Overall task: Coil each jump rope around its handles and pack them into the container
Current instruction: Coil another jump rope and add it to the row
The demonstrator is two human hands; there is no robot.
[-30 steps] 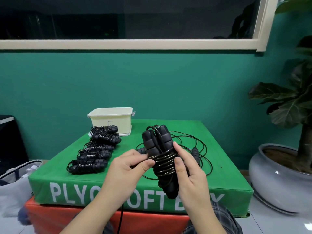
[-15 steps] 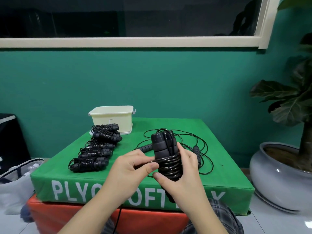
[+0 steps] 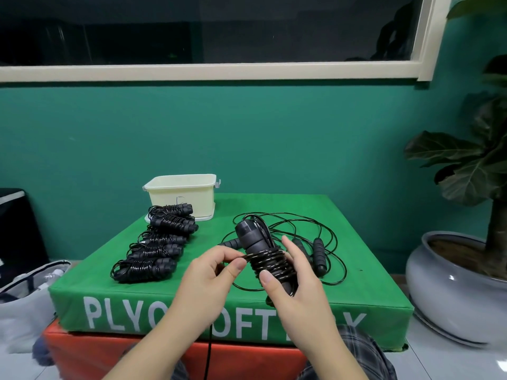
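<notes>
While you look down from the head camera, your two hands meet above the front part of the green surface (image 3: 356, 294), which is a soft box with white letters on its front side and lies on top of a red box (image 3: 109, 352). Your right hand (image 3: 295, 286) grips the half-coiled jump rope (image 3: 263, 253): the thumb lies across the black windings and the fingers curl behind the handles, so the bundle stands tilted, with its top end leaning away from you and to the left. Your left hand (image 3: 211, 272) pinches the loose cord between thumb and fingers, just beside the windings and touching them.

Behind this bundle, a second uncoiled rope (image 3: 318, 253) lies on the surface in wide loops, with its handles to the right of the bundle. To the left of the bundle, five finished coiled ropes (image 3: 162, 242) lie in a row that runs from the front of the surface to the back. At the far end of this row stands the cream container (image 3: 181, 196), at the back left corner of the surface; I cannot tell what is inside it.

To the right of the surface, a potted plant (image 3: 466, 182) stands in a grey round pot on the floor. To the left of the surface lies a grey bag (image 3: 24, 305).
</notes>
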